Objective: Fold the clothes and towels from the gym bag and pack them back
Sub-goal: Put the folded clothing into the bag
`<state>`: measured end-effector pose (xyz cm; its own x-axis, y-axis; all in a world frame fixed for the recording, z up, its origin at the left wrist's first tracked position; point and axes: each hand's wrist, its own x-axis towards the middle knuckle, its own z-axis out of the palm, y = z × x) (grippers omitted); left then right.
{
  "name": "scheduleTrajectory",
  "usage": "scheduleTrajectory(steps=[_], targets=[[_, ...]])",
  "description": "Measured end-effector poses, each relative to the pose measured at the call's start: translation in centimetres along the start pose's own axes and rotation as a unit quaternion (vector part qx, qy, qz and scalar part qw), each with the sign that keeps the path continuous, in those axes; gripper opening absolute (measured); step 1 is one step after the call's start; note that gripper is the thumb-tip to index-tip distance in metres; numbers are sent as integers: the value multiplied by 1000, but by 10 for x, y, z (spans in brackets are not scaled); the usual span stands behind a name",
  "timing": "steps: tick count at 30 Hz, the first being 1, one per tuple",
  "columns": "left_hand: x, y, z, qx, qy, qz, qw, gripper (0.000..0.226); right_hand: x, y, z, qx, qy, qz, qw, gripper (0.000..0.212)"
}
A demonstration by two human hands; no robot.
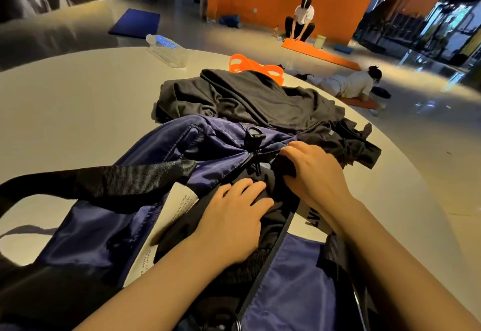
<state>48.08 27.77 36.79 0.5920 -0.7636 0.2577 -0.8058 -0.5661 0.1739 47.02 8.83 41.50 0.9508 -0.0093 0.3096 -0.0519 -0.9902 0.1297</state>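
Hands in gym bag (91,231), left (231,216) flat on black garment (270,229), right (312,172) gripping it

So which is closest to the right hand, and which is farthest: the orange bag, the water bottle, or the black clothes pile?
From the right hand:
1. Black clothes pile, just beyond the fingers.
2. Orange bag, behind the pile.
3. Water bottle, far left on the table.

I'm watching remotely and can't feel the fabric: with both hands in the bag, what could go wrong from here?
1. The right hand grips black cloth beside the zipper pull; fabric may snag there.
2. The left hand presses the black garment into the navy gym bag, perhaps wrinkling it.
3. The black clothes pile reaches the table edge and could slip off.
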Motion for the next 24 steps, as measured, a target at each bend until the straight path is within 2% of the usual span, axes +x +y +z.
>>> scheduleTrajectory(steps=[3, 5, 10, 12, 16, 19, 21, 24], targets=[[-1, -1, 3, -51, -17, 1, 999, 44, 2, -3, 5, 22, -20, 11, 999, 41], [-1, 0, 5, -38, -13, 2, 999, 42, 2, -3, 6, 55, -26, 12, 998, 42], [-2, 0, 2, -46, 40, 3, 998, 45, 2, -5, 12, 62, -45, 27, 997, 35], [-3, 5, -6, -82, 24, -23, 996, 49, 5, -4, 8, 43, -52, 41, 997, 26], [-4, 9, -10, -98, -14, -117, 988, 61, 13, 5, -20, 85, -24, 74, 993, 21], [-5, 12, -16, -90, -18, -145, 985, 42, 18, 7, -47, 105, -30, 67, 992, 18], [-8, 11, -16, -82, 9, -95, 992, 40, 18, 5, -57, 116, -45, 61, 990, 17], [-7, 12, -13, -105, 95, 40, 989, 35, 14, 2, -62, 133, -56, 69, 987, 17]])
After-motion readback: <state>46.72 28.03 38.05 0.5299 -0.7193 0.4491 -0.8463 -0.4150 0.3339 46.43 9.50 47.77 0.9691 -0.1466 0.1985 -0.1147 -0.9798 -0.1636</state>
